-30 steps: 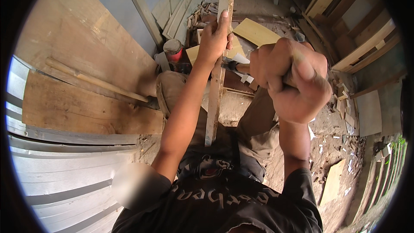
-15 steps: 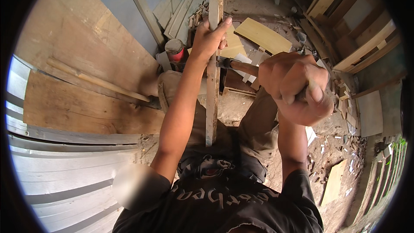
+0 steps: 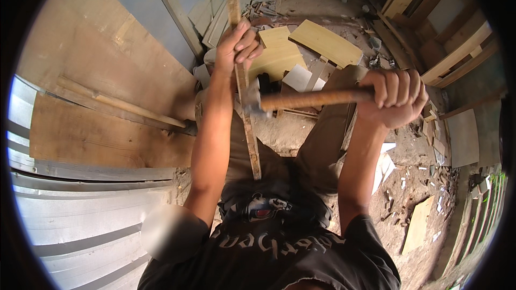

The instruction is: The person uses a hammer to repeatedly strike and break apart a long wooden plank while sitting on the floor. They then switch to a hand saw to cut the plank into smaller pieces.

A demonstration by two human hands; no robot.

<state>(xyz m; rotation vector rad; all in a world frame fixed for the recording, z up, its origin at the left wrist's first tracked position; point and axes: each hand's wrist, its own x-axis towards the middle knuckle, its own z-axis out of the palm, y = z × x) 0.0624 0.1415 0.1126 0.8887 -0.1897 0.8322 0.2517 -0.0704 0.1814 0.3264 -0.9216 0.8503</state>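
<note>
A long, narrow wooden strip (image 3: 249, 147) runs from my lap up past the top of the view, leaning a little left at its far end. My left hand (image 3: 239, 48) is wrapped round it in its upper part. Out on the right, the fist of my right hand (image 3: 391, 96) grips the end of a hammer (image 3: 317, 100) by its brown wooden handle. The hammer lies nearly level across the view. Its metal head, smeared by motion, is at the strip below my left hand; I cannot tell whether they touch.
Yellowish boards (image 3: 327, 43) and a pale offcut (image 3: 297, 78) lie ahead of my knees. Wooden panels and a round pole (image 3: 121, 102) line the left side. Wood scraps (image 3: 395, 204) litter the ground at right, near stacked timber frames (image 3: 457, 56).
The strip's far end has swung left and the strip has turned, showing a narrower face. My left hand moved left with it. The hammer has come into side view, its head lower and further left.
</note>
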